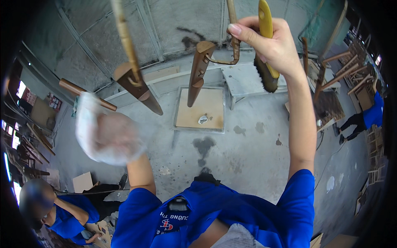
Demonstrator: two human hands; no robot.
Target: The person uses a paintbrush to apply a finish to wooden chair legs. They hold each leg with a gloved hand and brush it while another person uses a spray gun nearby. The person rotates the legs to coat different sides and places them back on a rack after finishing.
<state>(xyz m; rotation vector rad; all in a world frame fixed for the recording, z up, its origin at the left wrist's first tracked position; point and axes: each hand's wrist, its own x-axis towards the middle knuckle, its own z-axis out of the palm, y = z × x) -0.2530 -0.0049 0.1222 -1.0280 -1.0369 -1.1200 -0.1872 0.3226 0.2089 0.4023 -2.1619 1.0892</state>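
Observation:
Between my right thumb and fingers I grip a bent hook rod, and the same hand holds a brush with a yellow handle and dark bristles pointing down. From that hook hangs a brown wooden piece. A second brown wooden piece hangs on another hook to its left. My left hand, smeared by motion, has a white cloth around or in it; its fingers are hard to make out. Just beyond it shows a brown wooden bar, partly hidden.
Below the hanging pieces lies a tan board on the floor, with a small whitish object on it. A grey low table stands behind. Co-workers in blue are at lower left and far right. Stacked wooden frames stand at right.

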